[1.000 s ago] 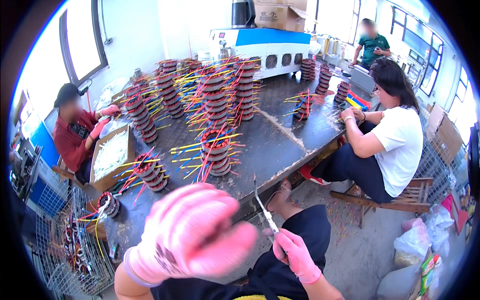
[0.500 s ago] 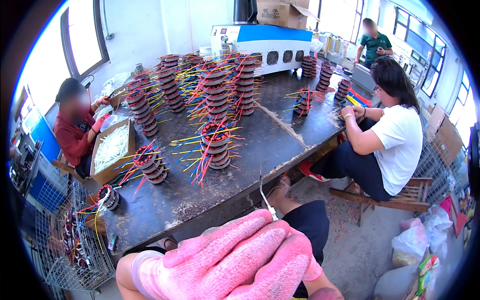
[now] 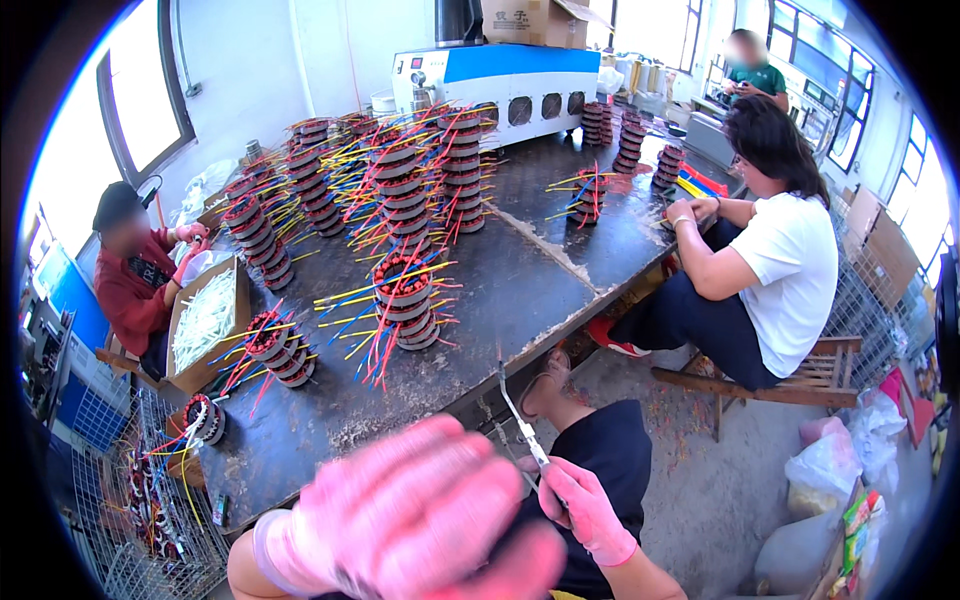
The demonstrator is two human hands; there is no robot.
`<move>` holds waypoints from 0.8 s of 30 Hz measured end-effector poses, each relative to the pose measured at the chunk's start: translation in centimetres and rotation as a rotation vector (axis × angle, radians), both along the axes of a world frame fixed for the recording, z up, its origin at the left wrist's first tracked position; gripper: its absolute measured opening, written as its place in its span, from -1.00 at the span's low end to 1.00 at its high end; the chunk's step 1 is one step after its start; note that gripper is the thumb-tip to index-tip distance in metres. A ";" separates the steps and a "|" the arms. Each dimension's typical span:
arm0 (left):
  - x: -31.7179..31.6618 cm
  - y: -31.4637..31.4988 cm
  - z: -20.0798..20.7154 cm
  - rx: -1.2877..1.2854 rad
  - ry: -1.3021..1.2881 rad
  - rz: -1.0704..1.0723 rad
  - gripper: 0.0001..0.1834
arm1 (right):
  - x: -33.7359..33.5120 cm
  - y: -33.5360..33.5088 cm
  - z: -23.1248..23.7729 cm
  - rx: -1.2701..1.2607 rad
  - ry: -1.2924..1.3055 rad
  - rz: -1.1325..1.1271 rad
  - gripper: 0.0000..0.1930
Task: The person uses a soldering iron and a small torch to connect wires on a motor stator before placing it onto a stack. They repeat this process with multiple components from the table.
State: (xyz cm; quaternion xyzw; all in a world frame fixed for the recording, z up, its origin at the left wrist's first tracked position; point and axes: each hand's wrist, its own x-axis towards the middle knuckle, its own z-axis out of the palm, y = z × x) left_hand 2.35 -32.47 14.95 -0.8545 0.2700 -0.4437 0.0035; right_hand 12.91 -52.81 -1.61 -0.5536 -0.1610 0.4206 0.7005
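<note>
My right hand (image 3: 592, 512), in a pink glove, is closed around a slim tool (image 3: 526, 432) with a pale shaft and a thin, bent metal tube at its end. The tube points up and away toward the table's front edge. My left hand (image 3: 405, 510), also in a pink glove, is in front of my body at the left and smeared by motion. Whether anything is in it I cannot make out. Beyond my hands, on the table, stands a stack of wound motor stators (image 3: 403, 290) with red, blue and yellow leads sticking out.
Several more stator stacks (image 3: 460, 170) crowd the dark table (image 3: 470, 320). A single stator (image 3: 204, 420) sits at its left corner. A carton of white tubes (image 3: 207, 320) is beside a seated person (image 3: 135, 270). Another person (image 3: 760, 270) sits at the right, with a wire basket (image 3: 130, 500) at lower left.
My left hand has moved down and left, away from the tool. My right hand, largely hidden before, now shows holding it. The view has shifted slightly to the right.
</note>
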 end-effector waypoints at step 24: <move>14.1 17.7 -7.5 -0.485 0.624 0.669 0.14 | 2.1 -0.7 -0.4 0.024 0.030 -0.042 -0.55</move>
